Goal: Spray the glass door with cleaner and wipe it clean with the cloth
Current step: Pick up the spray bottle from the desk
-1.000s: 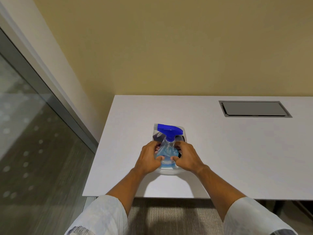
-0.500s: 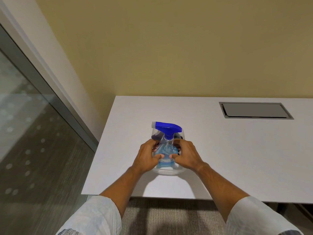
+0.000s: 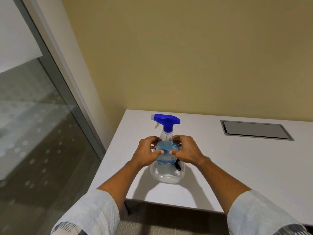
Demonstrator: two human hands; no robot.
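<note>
A clear spray bottle (image 3: 166,133) with a blue trigger head and blue liquid stands upright, partly lifted out of a clear plastic tub (image 3: 166,177) on the white table (image 3: 237,167). My left hand (image 3: 146,152) grips the bottle's body from the left and my right hand (image 3: 187,150) grips it from the right, thumbs nearly meeting in front. A dark cloth (image 3: 177,167) peeks out of the tub behind the bottle, mostly hidden. The glass door (image 3: 33,133) fills the left side of the view.
A grey metal door frame (image 3: 71,92) runs diagonally beside the table's left edge. A grey cable hatch (image 3: 254,130) is set into the table at the right. A yellow wall stands behind the table. Carpet lies below the table's near edge.
Both hands have raised the bottle higher out of the tub. The camera has tilted up, showing more of the wall and door.
</note>
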